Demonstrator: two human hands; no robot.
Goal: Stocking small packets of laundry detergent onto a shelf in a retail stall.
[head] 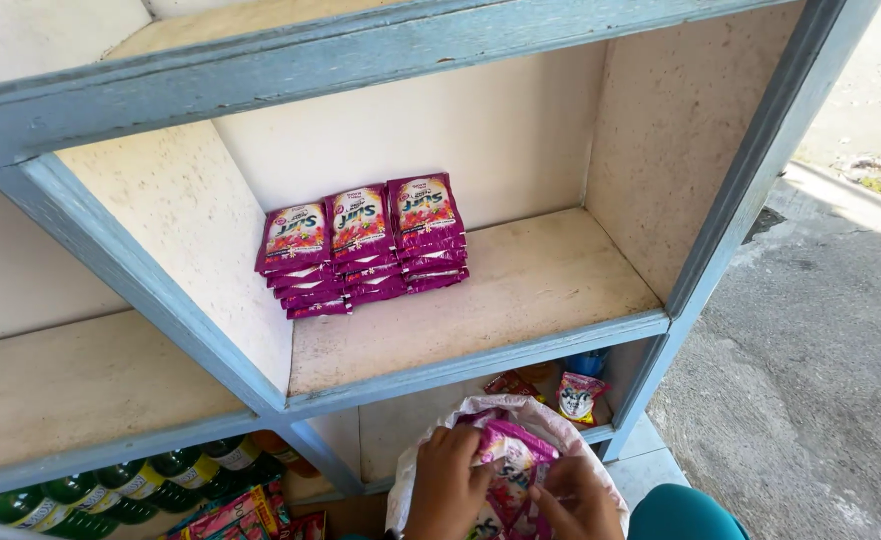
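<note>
While you look down at a blue-framed shelf unit (480, 360), both of your hands are at the bottom edge of the view, below the unit's middle shelf. Your left hand (447, 482) is curled over the rim of a white plastic bag (550, 418), its fingers bent and pressed together on a pink sachet (513, 462) that sticks up out of the bag. Your right hand (577, 500) is just beside it, touching the same bundle of pink sachets from the other side; its fingers are curled in around the packet, though you cannot tell exactly how tight the pinch is, because the hand is cut off by the frame edge.

Above the bag, on the middle shelf, sit three short stacks of purple-pink sachets (360, 245), side by side and touching, pushed toward the back left corner of that compartment. The stacks are well apart from your hands.

Below the shelf and left of the bag, green bottles (130, 485) with yellow labels lie in a row, with more bright packets (235, 515) in front of them. Just behind the bag, on the lower shelf, a small packet with a red and white face (578, 395) leans upright. Right of the shelf unit is grey pavement (810, 360) in sunlight.
</note>
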